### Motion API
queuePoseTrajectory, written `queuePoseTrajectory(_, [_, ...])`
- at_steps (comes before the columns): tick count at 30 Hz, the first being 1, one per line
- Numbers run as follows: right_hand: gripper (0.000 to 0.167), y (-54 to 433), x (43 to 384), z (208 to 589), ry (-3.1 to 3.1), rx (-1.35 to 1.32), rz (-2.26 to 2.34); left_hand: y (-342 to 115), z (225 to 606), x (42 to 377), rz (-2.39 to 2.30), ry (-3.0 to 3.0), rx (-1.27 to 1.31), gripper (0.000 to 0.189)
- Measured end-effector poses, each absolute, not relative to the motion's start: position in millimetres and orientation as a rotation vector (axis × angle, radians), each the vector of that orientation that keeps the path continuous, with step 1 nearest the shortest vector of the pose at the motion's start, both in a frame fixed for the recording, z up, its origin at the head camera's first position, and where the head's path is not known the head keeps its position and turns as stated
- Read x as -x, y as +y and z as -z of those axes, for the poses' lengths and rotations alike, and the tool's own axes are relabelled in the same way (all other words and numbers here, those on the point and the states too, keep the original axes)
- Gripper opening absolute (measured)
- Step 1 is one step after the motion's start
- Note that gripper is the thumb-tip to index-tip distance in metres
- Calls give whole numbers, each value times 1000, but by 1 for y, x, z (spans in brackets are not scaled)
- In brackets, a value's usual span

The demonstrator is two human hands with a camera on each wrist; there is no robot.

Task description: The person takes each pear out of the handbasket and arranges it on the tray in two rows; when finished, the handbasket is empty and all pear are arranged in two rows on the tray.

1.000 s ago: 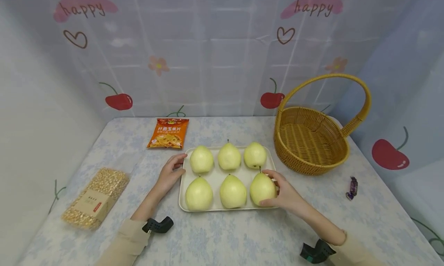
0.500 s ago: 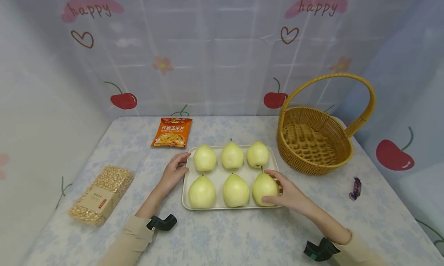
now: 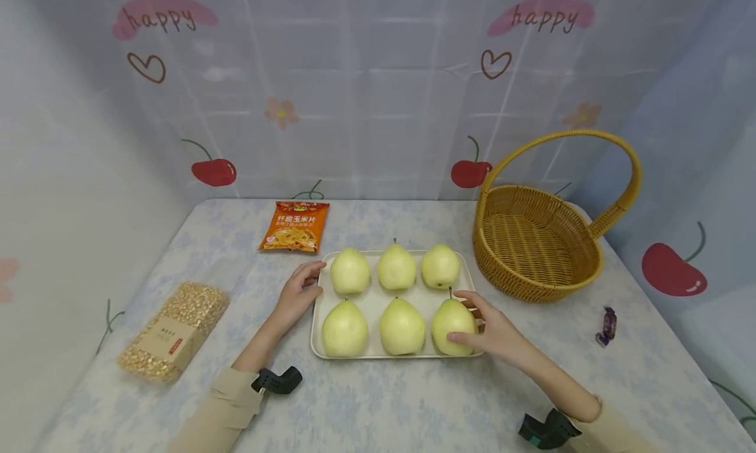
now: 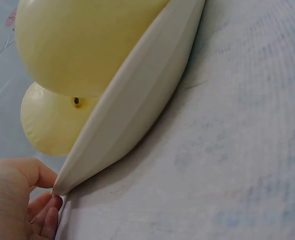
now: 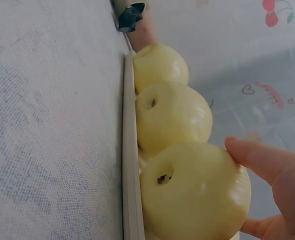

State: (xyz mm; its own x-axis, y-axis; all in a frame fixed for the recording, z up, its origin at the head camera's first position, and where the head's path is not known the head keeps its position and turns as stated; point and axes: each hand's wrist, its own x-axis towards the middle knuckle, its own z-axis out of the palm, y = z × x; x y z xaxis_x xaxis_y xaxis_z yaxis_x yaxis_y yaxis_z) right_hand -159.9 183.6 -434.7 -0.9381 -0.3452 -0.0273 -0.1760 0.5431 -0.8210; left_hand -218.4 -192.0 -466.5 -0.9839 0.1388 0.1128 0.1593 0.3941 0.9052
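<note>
A pale rectangular tray (image 3: 387, 302) holds several yellow-green pears in two rows of three. My left hand (image 3: 295, 297) is at the tray's left side; in the left wrist view its thumb and fingers (image 4: 35, 172) pinch the rim. With thumb and fingers spread around it, my right hand (image 3: 495, 331) holds the front right pear (image 3: 451, 327), which sits in the tray. The right wrist view shows the thumb against that pear (image 5: 195, 195), while part of the other fingers is out of sight. The front middle pear (image 3: 402, 326) and front left pear (image 3: 345, 329) stand beside it.
A wicker basket (image 3: 537, 285) with a tall handle stands at the back right. Nearer lies a purple wrapped candy (image 3: 606, 326). An orange snack bag (image 3: 294, 227) is behind the tray, and a clear bag of corn kernels (image 3: 174, 331) lies at the left.
The head view has shifted slightly, so everything appears a little further right. My right thumb has moved a little higher on the pear. The left hand keeps its place at the tray.
</note>
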Motion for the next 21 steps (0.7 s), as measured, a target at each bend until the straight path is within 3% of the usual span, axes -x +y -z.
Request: queuePoseTrajectory(21, [69,184,161,428,2576,401,1350,-190,463,223,1719,-2627,278,48])
